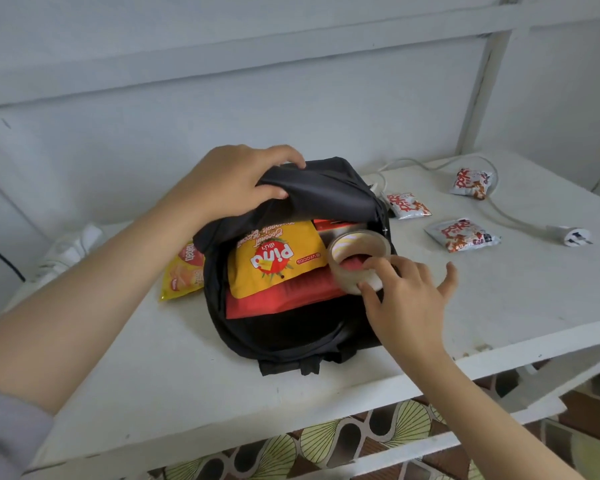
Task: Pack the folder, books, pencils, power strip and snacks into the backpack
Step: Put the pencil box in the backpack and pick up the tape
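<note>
Lifting the black backpack (326,192) flap with our left hand (229,181) clamped on it, right hand (406,299) pinching clear tape roll (357,247) at opening, yellow Pina snack pack (274,261) inside, Pok packets (461,235) on desk (187,375).

1. A white painted table (187,375), its top scuffed and marked, carries everything.
2. A black backpack (291,337) lies near the middle, its opening turned up.
3. A yellow snack packet (182,275) lies at the backpack's left side, touching it.
4. Three silver-and-red snack packets lie right of the backpack: the closest packet (407,205) just beside its far right corner, the far packet (470,183) toward the back, and the near packet (463,235) apart from both.
5. A white cord (510,216) runs from behind the backpack, loops past the far packet and ends in a white plug (574,236) at the right.
</note>
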`<state>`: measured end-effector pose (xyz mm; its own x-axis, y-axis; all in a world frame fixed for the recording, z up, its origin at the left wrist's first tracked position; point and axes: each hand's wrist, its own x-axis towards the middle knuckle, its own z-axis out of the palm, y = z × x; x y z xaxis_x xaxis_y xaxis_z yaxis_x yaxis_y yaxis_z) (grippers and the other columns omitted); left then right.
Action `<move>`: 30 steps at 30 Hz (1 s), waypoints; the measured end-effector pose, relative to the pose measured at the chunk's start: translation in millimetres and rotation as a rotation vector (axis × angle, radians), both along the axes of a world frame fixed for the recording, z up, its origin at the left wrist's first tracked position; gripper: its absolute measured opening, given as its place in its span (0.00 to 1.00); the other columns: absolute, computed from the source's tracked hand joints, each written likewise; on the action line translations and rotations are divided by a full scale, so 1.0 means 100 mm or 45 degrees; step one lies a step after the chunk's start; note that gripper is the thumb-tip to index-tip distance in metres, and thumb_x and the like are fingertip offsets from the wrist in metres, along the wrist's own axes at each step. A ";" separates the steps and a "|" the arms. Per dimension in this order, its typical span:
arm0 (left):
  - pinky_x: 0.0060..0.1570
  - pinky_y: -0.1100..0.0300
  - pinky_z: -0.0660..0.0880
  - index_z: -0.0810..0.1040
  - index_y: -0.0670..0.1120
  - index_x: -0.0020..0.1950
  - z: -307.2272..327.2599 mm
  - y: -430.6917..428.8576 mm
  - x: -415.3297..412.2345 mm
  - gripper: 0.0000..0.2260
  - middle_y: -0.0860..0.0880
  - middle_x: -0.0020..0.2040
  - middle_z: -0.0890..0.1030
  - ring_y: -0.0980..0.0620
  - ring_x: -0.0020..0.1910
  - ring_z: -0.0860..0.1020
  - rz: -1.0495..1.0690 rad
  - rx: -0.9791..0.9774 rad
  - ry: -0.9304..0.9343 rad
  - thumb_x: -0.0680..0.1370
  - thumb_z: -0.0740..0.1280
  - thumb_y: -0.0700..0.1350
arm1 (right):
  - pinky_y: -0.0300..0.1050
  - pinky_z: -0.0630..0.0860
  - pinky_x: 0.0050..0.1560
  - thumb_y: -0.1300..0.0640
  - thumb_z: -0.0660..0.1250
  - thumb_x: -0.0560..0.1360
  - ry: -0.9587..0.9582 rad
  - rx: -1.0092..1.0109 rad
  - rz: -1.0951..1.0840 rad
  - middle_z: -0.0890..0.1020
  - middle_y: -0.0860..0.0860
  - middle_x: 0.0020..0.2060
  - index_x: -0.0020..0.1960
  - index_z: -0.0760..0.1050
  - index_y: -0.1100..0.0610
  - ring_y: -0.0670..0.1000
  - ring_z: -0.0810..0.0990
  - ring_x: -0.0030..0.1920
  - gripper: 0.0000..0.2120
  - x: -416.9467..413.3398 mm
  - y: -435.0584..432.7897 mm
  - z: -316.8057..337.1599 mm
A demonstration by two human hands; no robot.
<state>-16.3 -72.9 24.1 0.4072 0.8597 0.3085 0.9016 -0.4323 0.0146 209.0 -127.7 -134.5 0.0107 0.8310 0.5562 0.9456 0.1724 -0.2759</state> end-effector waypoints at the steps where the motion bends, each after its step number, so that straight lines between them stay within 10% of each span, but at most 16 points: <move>1: 0.42 0.61 0.65 0.70 0.56 0.65 -0.02 -0.01 -0.01 0.18 0.50 0.53 0.81 0.56 0.35 0.71 -0.012 -0.004 -0.008 0.76 0.67 0.47 | 0.70 0.57 0.63 0.57 0.76 0.64 -0.030 0.021 -0.040 0.83 0.56 0.46 0.45 0.80 0.54 0.61 0.80 0.48 0.11 -0.03 0.00 0.02; 7: 0.41 0.61 0.64 0.72 0.56 0.64 -0.07 -0.04 -0.03 0.17 0.53 0.47 0.79 0.61 0.31 0.68 -0.048 -0.020 -0.040 0.76 0.67 0.47 | 0.73 0.59 0.62 0.57 0.79 0.60 -0.090 0.020 -0.100 0.84 0.55 0.39 0.45 0.79 0.55 0.61 0.80 0.44 0.15 -0.16 0.18 0.05; 13: 0.53 0.56 0.72 0.72 0.58 0.64 -0.21 -0.02 -0.08 0.18 0.53 0.61 0.78 0.49 0.54 0.77 -0.027 -0.116 -0.107 0.75 0.68 0.50 | 0.64 0.58 0.65 0.53 0.76 0.66 0.094 -0.023 0.014 0.76 0.48 0.27 0.52 0.71 0.57 0.58 0.80 0.47 0.20 -0.12 0.24 0.01; 20: 0.57 0.58 0.71 0.72 0.62 0.62 -0.54 -0.19 -0.09 0.22 0.62 0.61 0.76 0.59 0.59 0.74 0.064 -0.211 -0.292 0.70 0.72 0.54 | 0.52 0.61 0.63 0.53 0.65 0.74 0.299 0.112 0.220 0.82 0.47 0.37 0.52 0.72 0.55 0.53 0.79 0.44 0.09 0.12 0.23 0.09; 30: 0.62 0.78 0.57 0.61 0.58 0.71 -1.25 -0.87 0.25 0.26 0.68 0.64 0.65 0.69 0.66 0.62 0.166 -0.040 -0.573 0.75 0.64 0.54 | 0.38 0.58 0.52 0.53 0.59 0.73 0.367 0.187 0.695 0.75 0.41 0.30 0.45 0.75 0.52 0.43 0.74 0.34 0.06 0.00 0.55 0.62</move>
<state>9.0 -159.9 -101.3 0.1273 0.9066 0.4024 0.8493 -0.3092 0.4279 209.2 -72.9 -72.0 -0.2271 0.6740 0.7030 0.6019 0.6646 -0.4428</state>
